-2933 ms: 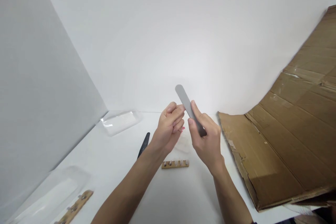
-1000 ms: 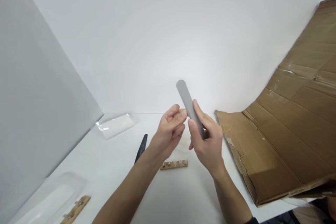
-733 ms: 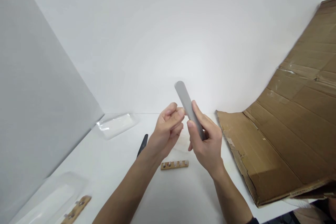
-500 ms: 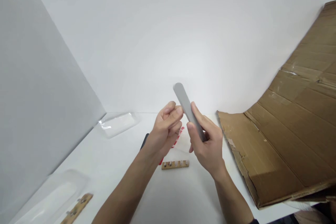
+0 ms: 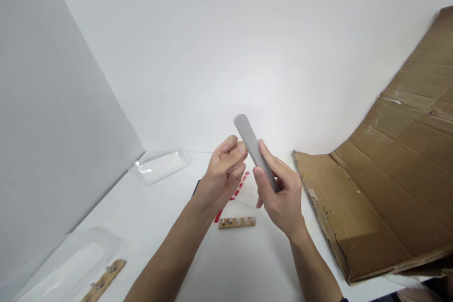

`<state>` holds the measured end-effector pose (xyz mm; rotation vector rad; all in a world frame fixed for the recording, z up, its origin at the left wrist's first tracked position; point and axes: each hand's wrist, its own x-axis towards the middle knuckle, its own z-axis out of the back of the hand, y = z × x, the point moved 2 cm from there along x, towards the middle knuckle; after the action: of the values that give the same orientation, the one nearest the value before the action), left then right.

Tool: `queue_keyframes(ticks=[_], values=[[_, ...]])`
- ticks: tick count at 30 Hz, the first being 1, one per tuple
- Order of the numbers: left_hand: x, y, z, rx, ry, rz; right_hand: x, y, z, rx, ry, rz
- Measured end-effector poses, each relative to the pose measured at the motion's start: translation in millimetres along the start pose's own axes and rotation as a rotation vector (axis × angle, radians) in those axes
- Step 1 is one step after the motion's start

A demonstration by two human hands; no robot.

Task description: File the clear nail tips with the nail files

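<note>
In my right hand (image 5: 281,188) is a long, flat grey bar (image 5: 248,138) with a rounded end, gripped between thumb and fingers and tilted up to the left. My left hand (image 5: 228,165) is closed in a pinch against the bar's left edge; what the fingertips hold, if anything, is hidden. Below the hands, a short wooden strip (image 5: 237,226) carrying a row of small metal and clear pieces lies on the white table. Behind my left wrist show a red strip (image 5: 218,216), a red-and-white piece (image 5: 240,186) on clear plastic, and a bit of a dark object.
A clear plastic tray (image 5: 162,168) lies at the back left, and a larger clear tray (image 5: 67,264) at the front left. Beside the latter is another wooden strip (image 5: 104,283) with metal fittings. A folded cardboard sheet (image 5: 371,198) leans along the right side. White walls stand behind and left.
The view has shifted very slightly. Both hands and the grey bar keep nearly the same pose, and the red strip shows a little more beside my left wrist.
</note>
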<state>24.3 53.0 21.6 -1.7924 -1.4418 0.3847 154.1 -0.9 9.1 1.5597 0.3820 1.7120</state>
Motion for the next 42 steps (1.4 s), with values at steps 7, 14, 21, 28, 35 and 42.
queue_keyframes(ticks=[7,14,21,28,35,42], values=[[-4,8,-7.2,0.023,0.077,0.046,-2,3,5,0.007,-0.061,0.019],[-2,1,0.1,-0.005,0.013,-0.010,-3,0,1,0.034,0.012,0.007],[-4,9,-5.0,-0.003,0.075,0.034,-4,-1,7,0.016,-0.037,-0.033],[-3,8,-1.3,-0.032,0.064,0.020,-6,-5,0,0.055,-0.030,-0.051],[-2,7,-2.8,-0.052,0.051,0.044,-4,0,4,0.075,0.023,-0.038],[-3,3,-2.8,-0.047,0.069,0.058,-4,-2,3,0.101,-0.012,-0.026]])
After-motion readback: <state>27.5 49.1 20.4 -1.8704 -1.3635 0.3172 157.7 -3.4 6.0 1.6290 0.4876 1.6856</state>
